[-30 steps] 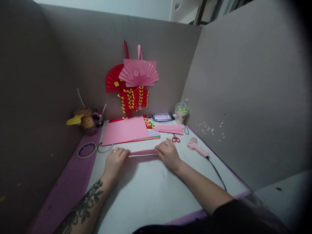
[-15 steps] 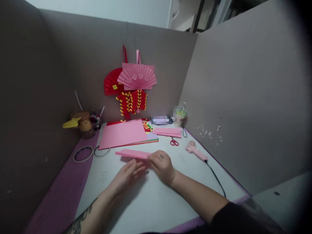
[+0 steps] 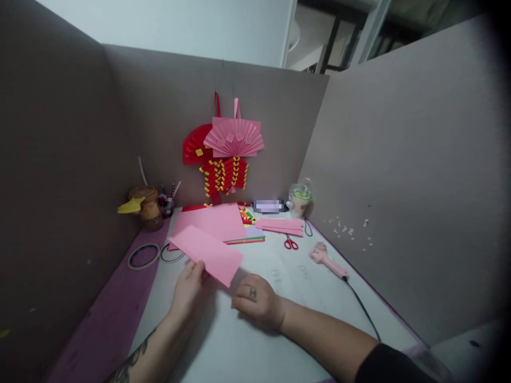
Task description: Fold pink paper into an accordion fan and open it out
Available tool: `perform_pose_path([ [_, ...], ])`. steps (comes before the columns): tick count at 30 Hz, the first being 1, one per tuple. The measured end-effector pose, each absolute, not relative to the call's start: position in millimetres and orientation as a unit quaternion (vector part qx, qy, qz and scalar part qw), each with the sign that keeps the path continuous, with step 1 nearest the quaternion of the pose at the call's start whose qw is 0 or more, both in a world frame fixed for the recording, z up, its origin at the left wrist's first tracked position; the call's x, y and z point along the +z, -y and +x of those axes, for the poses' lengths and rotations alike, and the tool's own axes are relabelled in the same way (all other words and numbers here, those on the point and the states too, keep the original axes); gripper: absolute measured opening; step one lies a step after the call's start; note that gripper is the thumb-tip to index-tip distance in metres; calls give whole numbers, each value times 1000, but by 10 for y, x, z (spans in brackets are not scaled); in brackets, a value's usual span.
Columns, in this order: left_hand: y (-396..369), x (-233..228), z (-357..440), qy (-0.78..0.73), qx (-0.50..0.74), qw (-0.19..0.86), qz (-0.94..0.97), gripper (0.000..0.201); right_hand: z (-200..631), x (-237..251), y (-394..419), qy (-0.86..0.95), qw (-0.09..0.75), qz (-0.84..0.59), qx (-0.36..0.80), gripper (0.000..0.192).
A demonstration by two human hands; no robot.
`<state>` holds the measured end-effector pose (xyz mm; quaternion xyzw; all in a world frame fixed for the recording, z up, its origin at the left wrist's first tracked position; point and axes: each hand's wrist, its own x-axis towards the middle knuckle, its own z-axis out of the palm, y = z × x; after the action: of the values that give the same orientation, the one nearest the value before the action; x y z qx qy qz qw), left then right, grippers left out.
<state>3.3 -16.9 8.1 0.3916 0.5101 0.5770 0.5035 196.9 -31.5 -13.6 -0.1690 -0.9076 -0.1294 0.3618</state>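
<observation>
A single head-worn camera looks forward and down over the white desk [image 3: 255, 340] from close above the left hand [image 3: 187, 290] and right hand [image 3: 257, 306], facing the partition corner beyond them. No second view.

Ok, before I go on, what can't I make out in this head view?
- Blurred patch at the back of the desk: whatever lies there is masked.
- Right hand: fingers curled under, so any contents are hidden.
- Pink sheet in the left hand: its underside faces away.
- Cup contents: too small.
</observation>
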Motion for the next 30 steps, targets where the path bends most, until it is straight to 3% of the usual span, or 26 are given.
perform_pose_path([
  [2,113,146,-154,-552,566,285,541,20,1988,-168,310,918,345,-154,-123,16],
  [5,53,221,-343,-524,446,-15,725,27,2013,-179,327,921,344,-139,-114,13],
  [8,54,162,-295,-467,297,-153,819,41,2007,-144,357,911,351,-179,-117,18],
  [12,119,-37,-27,-414,205,-164,872,33,1962,-116,326,869,349,-322,-138,35],
  [18,181,-118,128,-352,253,-163,886,23,1973,-175,183,852,325,-391,-125,12],
  [30,-58,54,-362,-440,334,-200,809,28,2400,-6,-59,781,378,-469,-167,19],
])
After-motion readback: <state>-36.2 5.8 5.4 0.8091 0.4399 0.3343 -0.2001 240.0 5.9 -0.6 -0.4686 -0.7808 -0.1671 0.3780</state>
